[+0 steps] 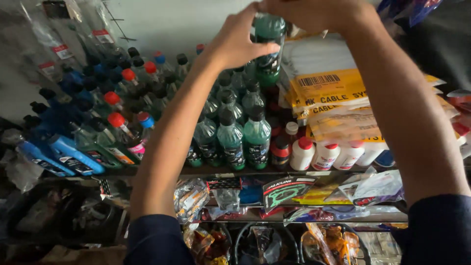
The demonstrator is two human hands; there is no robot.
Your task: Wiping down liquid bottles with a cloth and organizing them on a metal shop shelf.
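Dark blue sleeves sit closest to the camera at the bottom edge, and two bare forearms rise from them toward the top of the view. Both meet around one green bottle (269, 46), held upright above a crowded shelf (216, 171). Its long axis runs vertically, with the cap end hidden under the right hand.

Left hand (234, 41) curls around the bottle's left side, thumb lying across the dark label, fingers closed on the body. Right hand (314, 13) comes over the top from the right and covers the cap area; its fingers appear closed on the bottle's top, though the frame edge cuts part of it off. The bottle lies between the two hands, touching both, well above the shelf.

Directly below stand rows of similar green bottles with black caps (238, 132). To the left are blue bottles (68, 154) and red-capped ones (122, 125). To the right are small white bottles with red caps (321, 154) and stacked yellow packets (338, 98). Lower shelves hold bagged parts in clear plastic (289, 194).
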